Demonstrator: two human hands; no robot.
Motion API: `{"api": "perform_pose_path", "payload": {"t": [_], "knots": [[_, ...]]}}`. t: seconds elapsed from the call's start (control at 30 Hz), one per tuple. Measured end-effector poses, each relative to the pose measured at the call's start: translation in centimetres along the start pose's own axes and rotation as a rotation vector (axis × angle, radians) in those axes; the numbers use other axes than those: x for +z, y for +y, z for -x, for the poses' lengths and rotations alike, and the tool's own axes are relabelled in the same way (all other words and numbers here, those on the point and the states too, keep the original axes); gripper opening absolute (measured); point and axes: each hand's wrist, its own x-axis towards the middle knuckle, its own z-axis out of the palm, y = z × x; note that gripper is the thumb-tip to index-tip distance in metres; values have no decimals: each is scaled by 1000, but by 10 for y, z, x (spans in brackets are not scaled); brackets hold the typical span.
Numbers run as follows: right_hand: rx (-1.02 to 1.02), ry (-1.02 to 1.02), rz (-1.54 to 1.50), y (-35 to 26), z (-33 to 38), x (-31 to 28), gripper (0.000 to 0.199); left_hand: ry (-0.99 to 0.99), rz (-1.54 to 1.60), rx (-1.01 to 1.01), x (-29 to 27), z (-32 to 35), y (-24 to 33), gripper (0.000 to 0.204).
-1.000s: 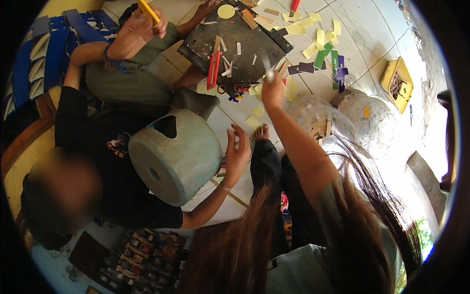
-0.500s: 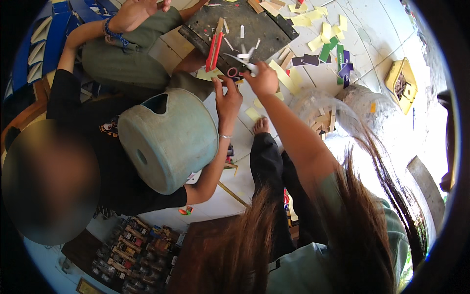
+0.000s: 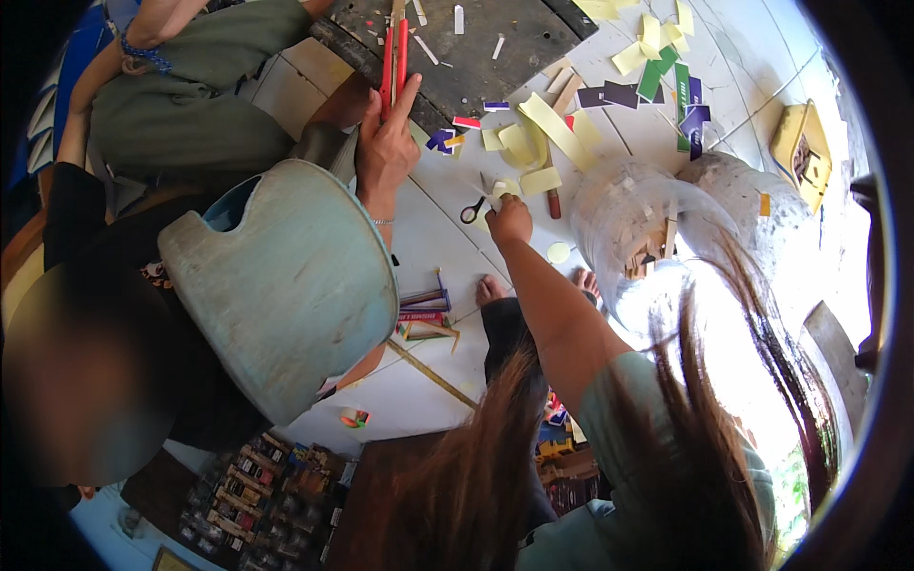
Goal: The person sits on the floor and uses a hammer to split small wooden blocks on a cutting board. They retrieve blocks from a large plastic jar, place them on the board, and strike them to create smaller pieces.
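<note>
Scissors [image 3: 473, 209] with dark handles are lying on the white tiled floor [image 3: 428, 228], just beside the right hand [image 3: 509, 219], on its left. Largest in view, a pale blue-green plastic stool [image 3: 286, 285] is tipping on its side at the left, against a seated person in dark clothing. Right of centre, a clear plastic bag [image 3: 647, 219] is holding short wooden sticks. At the far right, a yellow box-shaped package [image 3: 800, 152] is sitting on the floor, well apart from both hands. At the top, a dark board [image 3: 476, 57] is carrying small white scraps. Yellow, green and purple paper strips [image 3: 552, 128] are lying scattered between the board and the bag.

The left hand [image 3: 386, 143] is reaching up with fingers curled against a pair of red sticks [image 3: 393, 57] at the board's edge. The right hand is pressing down with fingers bunched together on a yellow paper scrap [image 3: 505, 188]; whether it is gripping the scrap cannot be told.
</note>
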Motion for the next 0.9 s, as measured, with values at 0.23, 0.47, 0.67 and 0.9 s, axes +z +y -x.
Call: {"api": "perform_pose_path", "payload": {"t": [0.23, 0.47, 0.67, 0.9], "knots": [[-108, 220, -1239, -30, -35, -69, 55, 26, -71, 155, -22, 32, -50, 39], [-3, -216, -1889, -100, -130, -173, 64, 173, 11, 387, -63, 108, -76, 18], [-15, 159, -1857, -152, -99, -214, 61, 73, 413, 404, -83, 154, -97, 19], [218, 457, -1044, -195, -52, -330, 67, -80, 893, 308, -84, 194, -148, 20]]}}
